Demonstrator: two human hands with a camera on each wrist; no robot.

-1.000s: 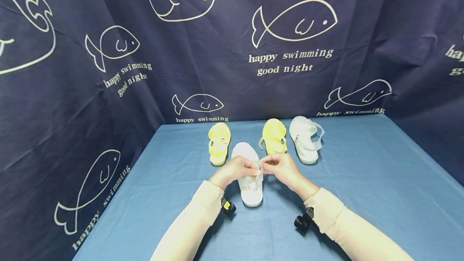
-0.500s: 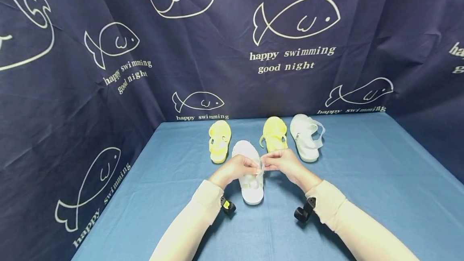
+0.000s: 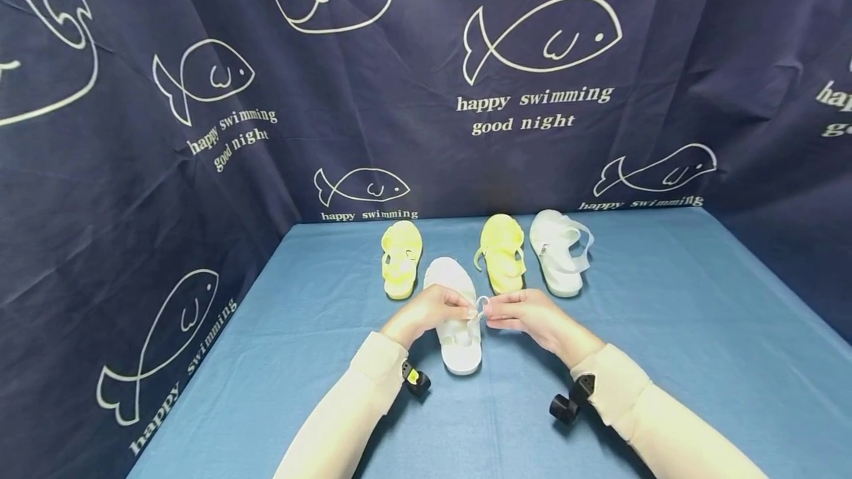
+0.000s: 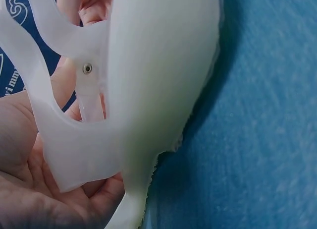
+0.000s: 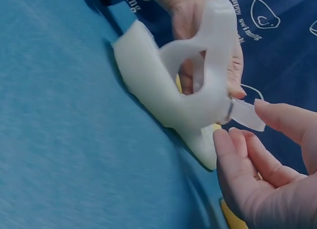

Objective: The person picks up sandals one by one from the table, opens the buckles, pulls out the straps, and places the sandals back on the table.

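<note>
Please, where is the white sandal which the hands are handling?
In the head view, the white sandal is just right of centre, nearer the camera than the leftmost yellow sandal; the left hand grips it, the right hand is at its strap.

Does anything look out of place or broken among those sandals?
Nothing looks plainly broken. On the rightmost white sandal, a strap juts out to the right; on the yellow sandal beside it, one juts left. They look untidy, perhaps unfastened.

We see a white sandal (image 3: 459, 342), sole down, strap tip (image 5: 248, 115) poking past its buckle (image 5: 230, 110), right of and nearer than the leftmost yellow sandal (image 3: 401, 265)
</note>
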